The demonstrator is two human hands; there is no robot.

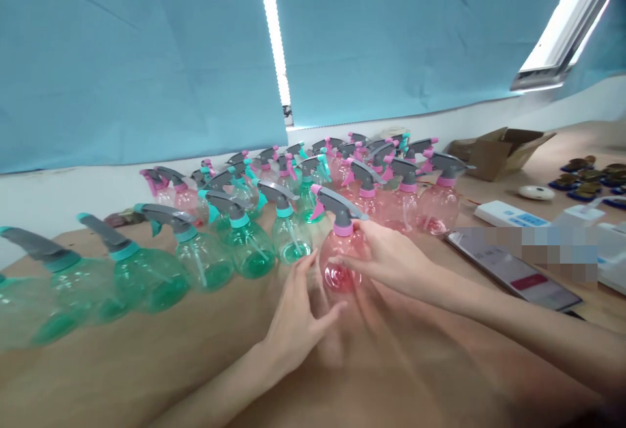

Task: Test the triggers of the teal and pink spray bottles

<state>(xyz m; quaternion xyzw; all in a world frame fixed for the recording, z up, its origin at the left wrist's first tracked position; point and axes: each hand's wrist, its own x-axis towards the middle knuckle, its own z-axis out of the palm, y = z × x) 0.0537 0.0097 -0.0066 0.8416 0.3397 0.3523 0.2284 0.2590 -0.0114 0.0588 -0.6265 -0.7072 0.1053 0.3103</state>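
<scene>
A pink see-through spray bottle [346, 255] with a grey and pink trigger head stands upright in front of me. My right hand [391, 255] is closed around its right side, with the thumb across the front. Just left of the bottle, my left hand [298, 307] is open, its thumb spread away from the fingers. Whether its fingertips touch the bottle I cannot tell. Close behind the left hand is a green spray bottle [289, 235]. More green bottles [151, 278] form a row to the left, and pink ones [439, 206] stand behind on the right.
Farther back are several more pink and green spray bottles. At right lie a phone [513, 271], a white power strip [511, 214] and a white oval object [536, 192]. An opened cardboard box [493, 157] and dark blue-and-brown pieces [587, 180] sit behind them. A blue curtain [147, 56] hangs behind the table.
</scene>
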